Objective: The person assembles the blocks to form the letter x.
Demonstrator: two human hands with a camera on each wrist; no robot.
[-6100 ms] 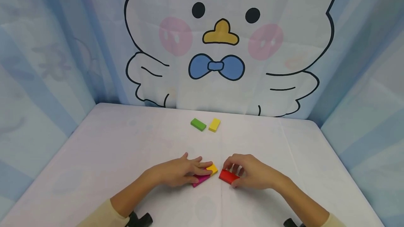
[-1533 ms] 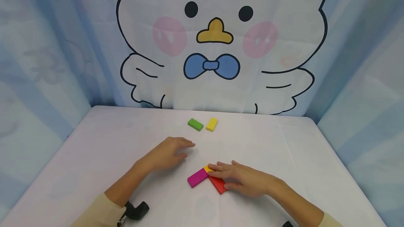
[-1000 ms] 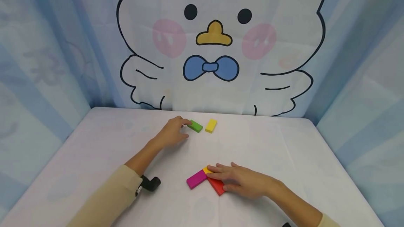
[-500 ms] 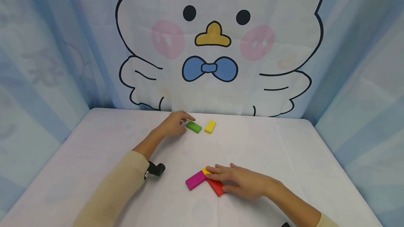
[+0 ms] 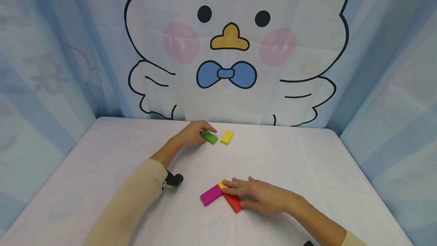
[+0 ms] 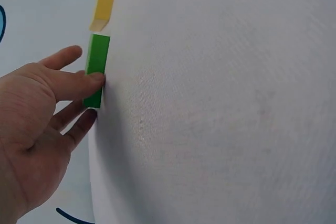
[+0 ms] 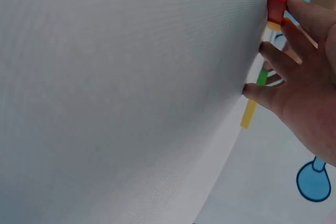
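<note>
At the far side of the table, my left hand (image 5: 192, 133) pinches the left end of a green block (image 5: 210, 137). In the left wrist view the thumb lies across the green block (image 6: 98, 53), with fingers partly hidden behind it. A yellow block (image 5: 227, 137) lies just to its right. Nearer me, a magenta block (image 5: 211, 195), an orange block (image 5: 222, 184) and a red block (image 5: 233, 202) form an angled group. My right hand (image 5: 266, 196) rests there with extended fingers, touching the orange and red blocks and covering part of both.
A pale cloth covers the table (image 5: 290, 162). Behind it hangs a curtain (image 5: 232, 101) with a cartoon bird, and blue drapes stand at both sides. A black wrist camera (image 5: 174, 179) juts from the left sleeve.
The red block, earlier apart in my right hand, now meets the orange one. My left hand has left the magenta block, reached away from me and taken hold of the green block.
</note>
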